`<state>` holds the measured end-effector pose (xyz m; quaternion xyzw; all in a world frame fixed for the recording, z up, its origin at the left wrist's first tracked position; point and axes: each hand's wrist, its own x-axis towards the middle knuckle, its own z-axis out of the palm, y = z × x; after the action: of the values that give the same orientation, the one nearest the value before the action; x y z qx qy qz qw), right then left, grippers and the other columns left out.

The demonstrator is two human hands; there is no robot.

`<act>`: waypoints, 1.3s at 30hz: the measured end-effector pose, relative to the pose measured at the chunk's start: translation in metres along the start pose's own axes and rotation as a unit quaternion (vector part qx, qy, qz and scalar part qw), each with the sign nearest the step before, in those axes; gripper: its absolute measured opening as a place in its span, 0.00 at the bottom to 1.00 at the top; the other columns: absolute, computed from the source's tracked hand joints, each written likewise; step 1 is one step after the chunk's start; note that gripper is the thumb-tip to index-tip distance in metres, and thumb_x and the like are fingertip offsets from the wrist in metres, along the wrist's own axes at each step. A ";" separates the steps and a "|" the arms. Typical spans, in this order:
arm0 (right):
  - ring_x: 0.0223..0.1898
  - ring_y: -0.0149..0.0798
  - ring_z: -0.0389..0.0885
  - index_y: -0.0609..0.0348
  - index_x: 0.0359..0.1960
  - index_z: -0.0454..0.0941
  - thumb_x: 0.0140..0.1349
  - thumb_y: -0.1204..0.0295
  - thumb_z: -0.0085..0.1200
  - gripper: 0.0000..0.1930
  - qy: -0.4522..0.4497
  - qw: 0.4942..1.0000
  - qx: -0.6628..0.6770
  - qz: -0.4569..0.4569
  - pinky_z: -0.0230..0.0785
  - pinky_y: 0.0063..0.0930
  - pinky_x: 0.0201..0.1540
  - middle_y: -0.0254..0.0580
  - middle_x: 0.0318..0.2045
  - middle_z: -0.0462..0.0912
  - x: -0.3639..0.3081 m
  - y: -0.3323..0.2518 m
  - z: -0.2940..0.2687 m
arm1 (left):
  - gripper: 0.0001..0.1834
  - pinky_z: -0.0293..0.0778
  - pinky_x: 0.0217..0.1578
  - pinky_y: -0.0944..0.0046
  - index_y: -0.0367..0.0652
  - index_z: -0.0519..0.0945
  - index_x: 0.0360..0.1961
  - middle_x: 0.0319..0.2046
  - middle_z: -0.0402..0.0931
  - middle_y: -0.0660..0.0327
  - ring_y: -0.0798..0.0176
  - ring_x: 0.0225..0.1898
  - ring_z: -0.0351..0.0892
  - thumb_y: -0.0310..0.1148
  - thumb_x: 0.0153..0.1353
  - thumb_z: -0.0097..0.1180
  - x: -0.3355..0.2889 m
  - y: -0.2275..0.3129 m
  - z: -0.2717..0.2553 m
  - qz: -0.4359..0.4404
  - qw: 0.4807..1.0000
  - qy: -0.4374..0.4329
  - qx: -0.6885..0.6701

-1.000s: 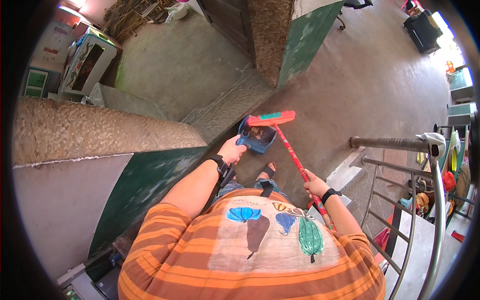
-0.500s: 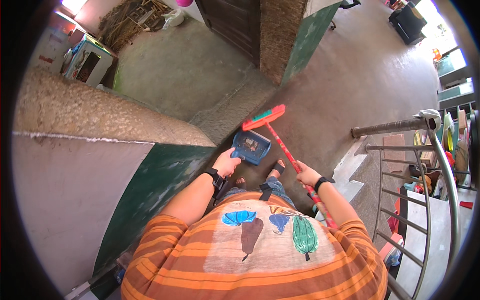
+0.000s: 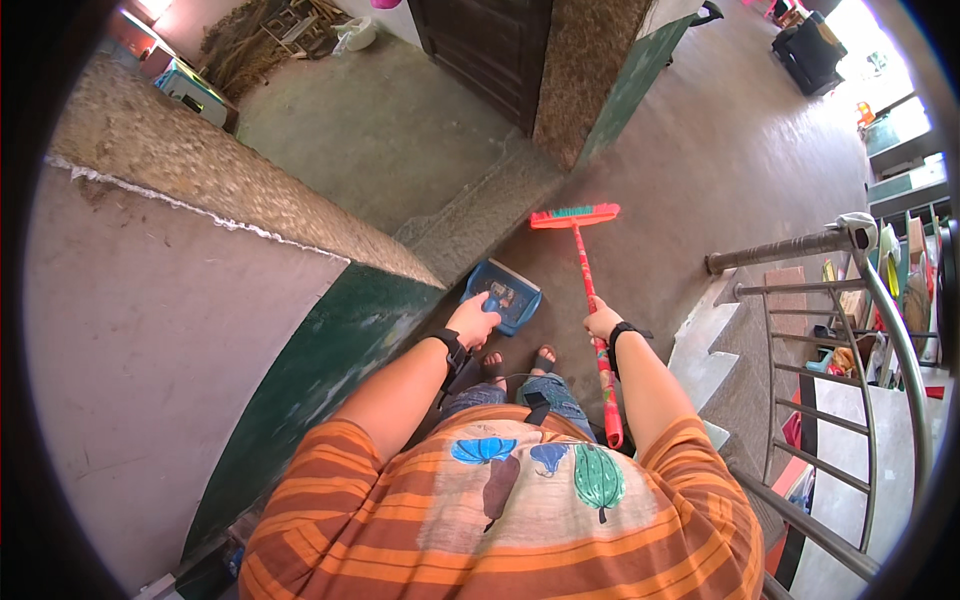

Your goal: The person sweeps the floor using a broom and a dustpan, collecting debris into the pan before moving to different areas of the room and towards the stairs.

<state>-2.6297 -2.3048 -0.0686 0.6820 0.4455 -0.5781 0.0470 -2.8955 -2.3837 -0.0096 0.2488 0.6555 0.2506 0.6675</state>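
Observation:
In my left hand (image 3: 473, 321) is the handle of a blue dustpan (image 3: 516, 309), the fingers wrapped round it. Some debris shows inside the pan, too small to make out. My right hand (image 3: 603, 320) grips the patterned red handle of a broom (image 3: 588, 272) partway along its length. The broom's wide red head (image 3: 575, 216), with green bristles, is beyond the dustpan and to its right, apart from it. The lower end of the handle reaches back beside my right forearm.
A stone-faced wall (image 3: 230, 190) with a green lower part runs along my left. To the right stand a metal stair railing (image 3: 870, 400) and steps (image 3: 705, 360). A raised threshold (image 3: 470, 215) leads to a room with a brown door (image 3: 485, 60). A black chair (image 3: 806, 52) stands far right.
The broom head has swung right and away from the dustpan, and its handle is now more upright in the picture. My left hand still holds the dustpan, and my feet have shifted.

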 end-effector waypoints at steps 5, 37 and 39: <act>0.18 0.42 0.76 0.44 0.60 0.49 0.46 0.73 0.48 0.36 -0.020 0.958 -0.284 -0.024 0.68 0.35 0.22 0.52 0.27 0.77 -0.009 0.041 -0.002 | 0.35 0.57 0.08 0.69 0.43 0.52 0.61 0.11 0.60 0.66 0.72 0.08 0.56 0.25 0.49 0.47 0.004 0.003 0.001 -0.009 1.000 -0.017 0.003; 0.13 0.36 0.71 0.47 0.62 0.47 0.46 0.76 0.45 0.37 -0.072 0.995 -0.045 -0.048 0.65 0.30 0.15 0.44 0.21 0.75 -0.038 0.094 -0.020 | 0.31 0.58 0.08 0.73 0.45 0.57 0.59 0.13 0.61 0.69 0.76 0.09 0.58 0.27 0.50 0.47 -0.061 -0.038 0.016 -0.011 1.000 0.025 -0.004; 0.14 0.38 0.72 0.47 0.62 0.47 0.46 0.75 0.46 0.37 -0.072 0.989 -0.117 -0.057 0.66 0.31 0.16 0.46 0.22 0.76 -0.042 0.098 -0.008 | 0.31 0.58 0.08 0.73 0.46 0.57 0.59 0.13 0.61 0.69 0.76 0.09 0.58 0.27 0.50 0.46 -0.062 -0.043 0.016 -0.015 0.999 0.034 -0.005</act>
<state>-2.5562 -2.3822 -0.0756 0.6016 0.5440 -0.5713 0.1255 -2.8796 -2.4570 0.0086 0.2272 0.6801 0.2526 0.6497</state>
